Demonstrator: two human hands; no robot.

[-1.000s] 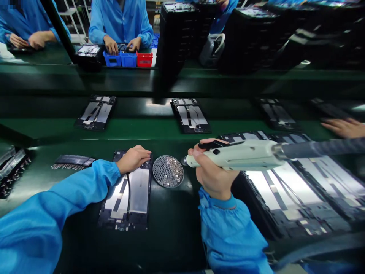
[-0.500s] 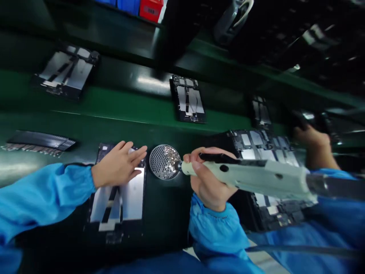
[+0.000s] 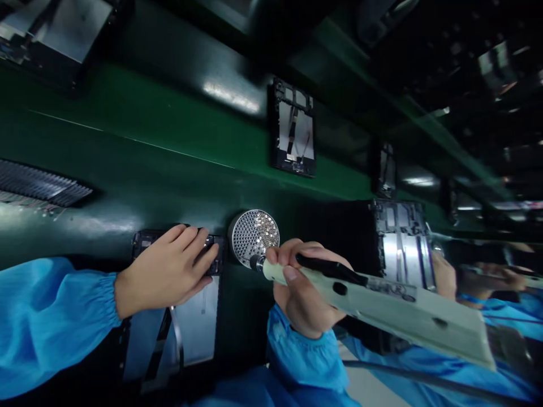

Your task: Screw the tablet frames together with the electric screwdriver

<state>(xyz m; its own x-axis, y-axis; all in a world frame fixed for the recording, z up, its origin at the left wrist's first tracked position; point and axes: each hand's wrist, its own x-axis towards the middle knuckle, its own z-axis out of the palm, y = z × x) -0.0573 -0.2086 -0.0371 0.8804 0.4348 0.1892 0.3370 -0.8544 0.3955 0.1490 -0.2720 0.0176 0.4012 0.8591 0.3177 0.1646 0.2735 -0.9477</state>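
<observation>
Right fingers [image 3: 286, 251] grip smooth driver [image 3: 407, 311], pitted round dish [image 3: 246, 234] just beyond; left fingers [image 3: 195, 244], spread, cover panel [image 3: 201, 325]; glossy bench [image 3: 169, 181] beneath.

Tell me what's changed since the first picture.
The right hand has brought the tip of the pale tool from the right edge of the round dish to its near edge. The left hand, bunched before, now spreads over the opened device. Unchanged: the right hand grips the pale tool.
</observation>
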